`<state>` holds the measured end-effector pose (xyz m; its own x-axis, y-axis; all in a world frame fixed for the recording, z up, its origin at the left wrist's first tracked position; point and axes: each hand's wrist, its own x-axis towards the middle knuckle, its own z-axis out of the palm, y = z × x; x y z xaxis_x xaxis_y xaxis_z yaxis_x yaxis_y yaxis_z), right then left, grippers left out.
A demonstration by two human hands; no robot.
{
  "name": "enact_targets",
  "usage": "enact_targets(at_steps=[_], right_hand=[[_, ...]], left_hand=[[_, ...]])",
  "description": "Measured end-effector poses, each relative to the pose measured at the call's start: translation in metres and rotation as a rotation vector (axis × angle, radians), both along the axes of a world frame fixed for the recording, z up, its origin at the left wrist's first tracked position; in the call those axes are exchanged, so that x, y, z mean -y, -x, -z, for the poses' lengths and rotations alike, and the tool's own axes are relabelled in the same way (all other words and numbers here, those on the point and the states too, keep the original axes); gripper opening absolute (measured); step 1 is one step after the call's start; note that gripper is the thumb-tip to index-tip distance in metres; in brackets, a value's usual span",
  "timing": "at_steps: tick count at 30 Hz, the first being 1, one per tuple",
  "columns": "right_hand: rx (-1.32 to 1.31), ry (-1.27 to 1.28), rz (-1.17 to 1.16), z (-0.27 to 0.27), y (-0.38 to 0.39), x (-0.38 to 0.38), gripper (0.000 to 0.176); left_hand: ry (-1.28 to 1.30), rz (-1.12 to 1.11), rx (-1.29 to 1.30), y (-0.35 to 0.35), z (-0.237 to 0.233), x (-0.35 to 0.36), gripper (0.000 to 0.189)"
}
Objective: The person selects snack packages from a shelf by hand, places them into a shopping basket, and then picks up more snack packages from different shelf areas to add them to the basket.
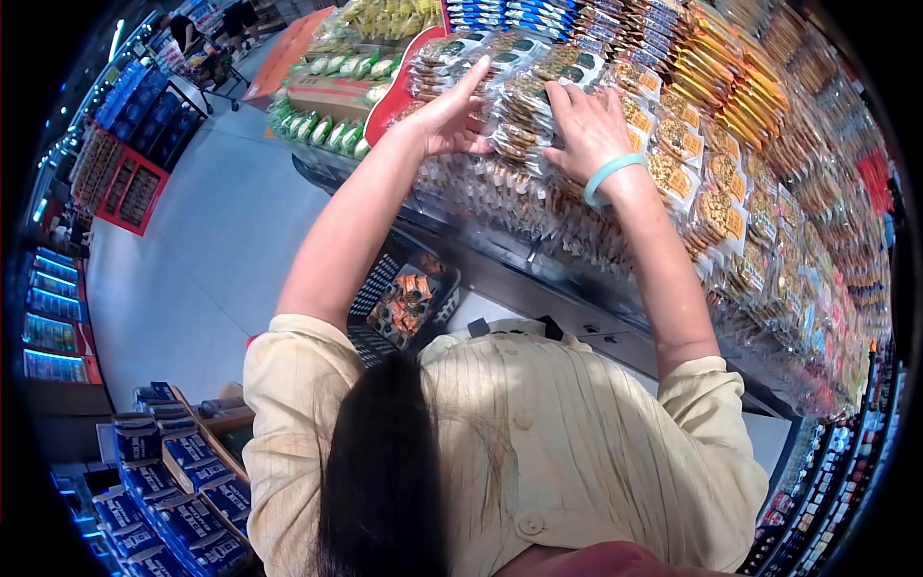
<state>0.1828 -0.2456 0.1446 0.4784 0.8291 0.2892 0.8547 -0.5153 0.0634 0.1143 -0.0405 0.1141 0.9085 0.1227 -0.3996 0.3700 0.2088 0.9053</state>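
Observation:
Clear plastic packets of round, flat snacks (524, 123) stand in tight rows on the display, between my two hands. My left hand (454, 117) is open at the left side of this row, thumb raised and palm turned toward the packets. Over the right side of the same row lies my right hand (591, 133), its fingers spread and slightly bent, the tips touching the packets. A pale green bangle (613, 176) circles my right wrist. Close to that hand are packets with orange-and-white labels (673, 175).
Orange packets (716, 72) and blue packets (538, 17) fill the back of the display. Bagged green-and-white vegetables (336, 137) lie at left behind a red divider (392, 101). Below the metal edge sits a dark basket (370, 293) with orange-wrapped items (409, 293). Blue boxes (187, 481) are stacked lower left.

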Motion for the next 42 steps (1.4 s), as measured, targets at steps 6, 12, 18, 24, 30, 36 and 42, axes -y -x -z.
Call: enact_targets(at_steps=[6, 12, 18, 24, 30, 36, 42], right_hand=[[-0.032, 0.002, -0.022, -0.003, 0.000, 0.001, 0.076], [-0.036, -0.003, -0.026, -0.002, -0.002, 0.001, 0.077], [-0.027, -0.019, -0.032, 0.002, -0.005, 0.001, 0.080], [-0.015, -0.026, -0.024, 0.004, -0.004, 0.000, 0.083], [-0.017, 0.051, 0.000, -0.006, 0.001, -0.003, 0.086], [0.017, 0.015, -0.030, 0.003, -0.001, -0.007, 0.085], [0.056, -0.023, -0.049, 0.009, -0.002, -0.009, 0.086]], left_hand=[[0.040, -0.031, -0.024, -0.002, 0.005, -0.002, 0.131], [0.086, -0.068, -0.009, -0.004, 0.009, -0.004, 0.115], [0.146, -0.109, 0.033, -0.001, 0.012, -0.002, 0.086], [0.157, -0.169, 0.006, -0.003, 0.015, 0.000, 0.095], [0.105, -0.176, -0.013, -0.007, 0.018, 0.004, 0.084], [0.084, -0.170, -0.015, -0.007, 0.016, 0.009, 0.103], [0.158, -0.197, 0.065, -0.009, 0.019, 0.011, 0.076]])
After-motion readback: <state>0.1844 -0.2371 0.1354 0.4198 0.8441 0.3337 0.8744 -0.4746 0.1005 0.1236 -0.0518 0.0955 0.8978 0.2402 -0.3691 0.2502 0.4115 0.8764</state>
